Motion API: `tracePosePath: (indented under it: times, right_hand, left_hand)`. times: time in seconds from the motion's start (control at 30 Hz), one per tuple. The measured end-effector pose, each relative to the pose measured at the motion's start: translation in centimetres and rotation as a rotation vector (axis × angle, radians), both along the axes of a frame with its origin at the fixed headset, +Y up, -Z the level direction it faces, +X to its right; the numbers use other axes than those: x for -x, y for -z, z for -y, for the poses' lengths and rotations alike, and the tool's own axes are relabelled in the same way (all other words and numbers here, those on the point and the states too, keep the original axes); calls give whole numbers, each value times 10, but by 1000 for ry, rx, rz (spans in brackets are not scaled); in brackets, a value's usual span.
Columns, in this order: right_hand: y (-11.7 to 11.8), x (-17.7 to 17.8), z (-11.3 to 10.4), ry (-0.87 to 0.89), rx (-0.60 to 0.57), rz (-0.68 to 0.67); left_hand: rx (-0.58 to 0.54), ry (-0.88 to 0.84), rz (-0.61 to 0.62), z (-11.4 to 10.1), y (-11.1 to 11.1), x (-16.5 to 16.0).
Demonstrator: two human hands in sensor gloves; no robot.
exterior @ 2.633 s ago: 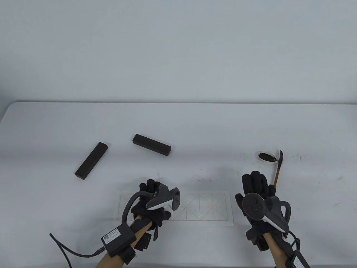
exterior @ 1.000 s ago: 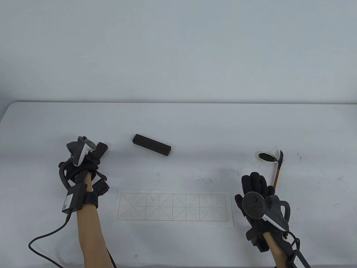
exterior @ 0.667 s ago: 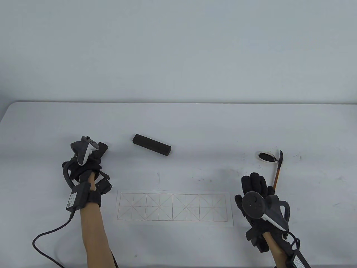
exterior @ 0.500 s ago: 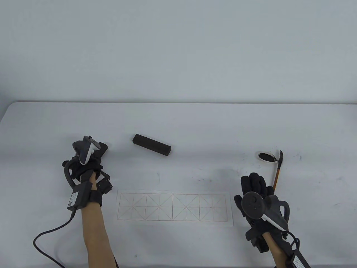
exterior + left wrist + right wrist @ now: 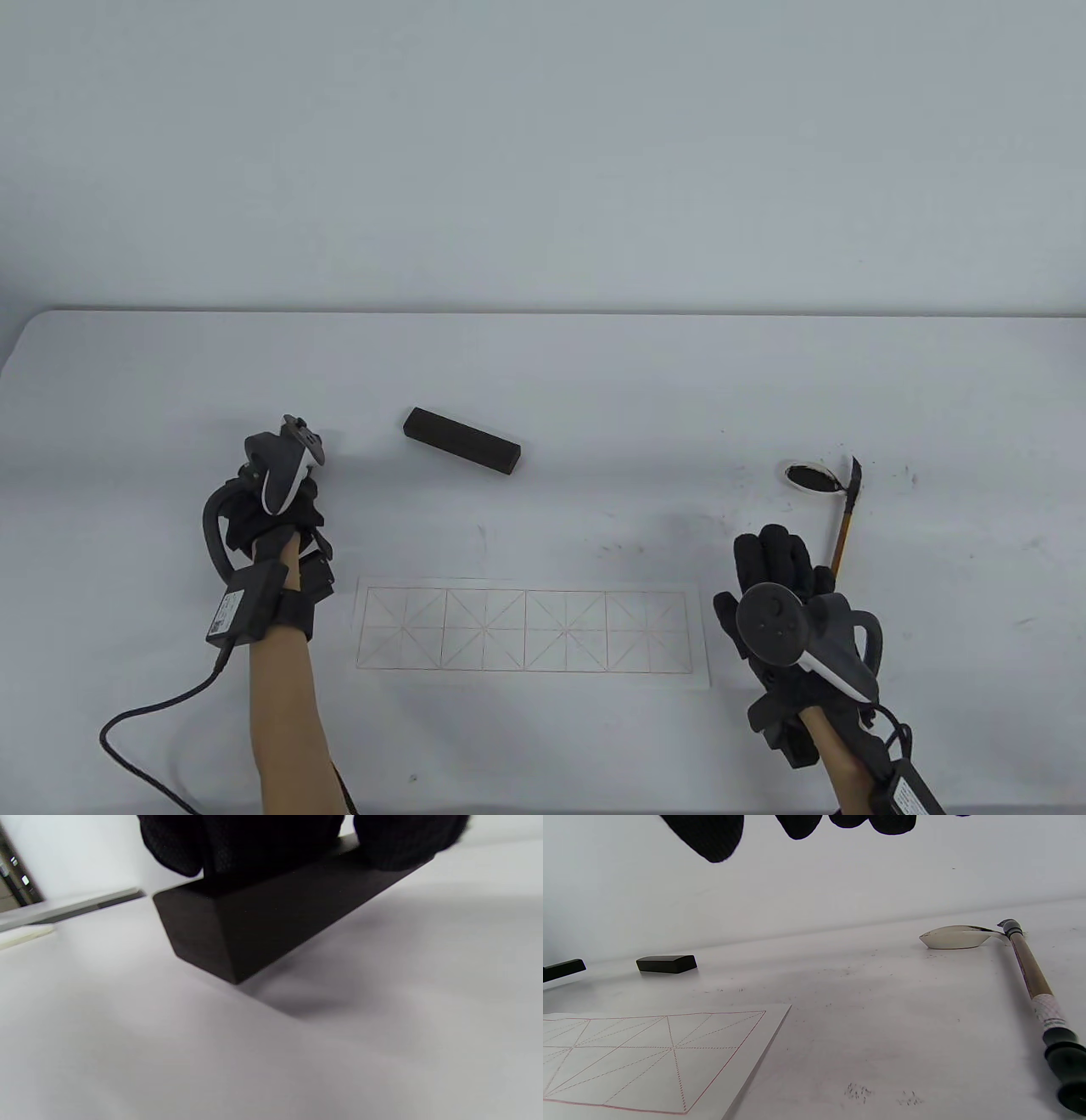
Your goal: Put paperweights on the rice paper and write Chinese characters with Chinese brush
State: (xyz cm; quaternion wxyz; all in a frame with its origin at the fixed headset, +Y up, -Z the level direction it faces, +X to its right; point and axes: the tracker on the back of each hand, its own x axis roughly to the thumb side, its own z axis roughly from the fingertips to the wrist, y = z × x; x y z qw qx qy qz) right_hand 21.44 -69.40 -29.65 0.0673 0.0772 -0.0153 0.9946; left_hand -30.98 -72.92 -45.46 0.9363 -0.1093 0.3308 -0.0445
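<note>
A white rice paper (image 5: 526, 632) with a red grid lies near the table's front edge. My left hand (image 5: 280, 505) grips a dark paperweight (image 5: 271, 925) from above and holds it just off the table, left of the paper; the table view hides that block under the hand. The second paperweight (image 5: 462, 441) lies flat behind the paper. My right hand (image 5: 776, 564) stays open beside the paper's right edge, holding nothing. The brush (image 5: 844, 526) lies just right of that hand, its tip at the small ink dish (image 5: 810, 475).
Ink specks (image 5: 628, 543) dot the white table (image 5: 594, 373) between the paper and the dish. A black cable (image 5: 161, 705) trails from my left wrist over the front left of the table. A pale wall stands behind the table's far edge.
My left hand left the paper, went to the left paperweight, closed round it and lifted it, now shifting right and toward the paper. The right hand has stayed still.
</note>
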Motion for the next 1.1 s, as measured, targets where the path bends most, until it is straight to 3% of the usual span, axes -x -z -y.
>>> tracePosePath:
  times: [0.13, 0.3, 0.57, 0.83, 1.1]
  right_hand:
    - [-1, 0, 0, 4, -9, -5]
    - [-2, 1, -2, 10, -20, -9]
    - [-4, 2, -3, 7, -25, -13]
    - [-4, 1, -3, 16, -19, -9]
    - [-4, 0, -3, 25, -18, -8]
  left_hand:
    - [-100, 60, 135, -18, -22, -12]
    - [-107, 28, 184, -30, -56, -26]
    - [-63, -22, 207, -20, -110, -44]
    - [-1, -40, 208, -6, -131, -55]
    - [50, -31, 204, 7, -130, -65]
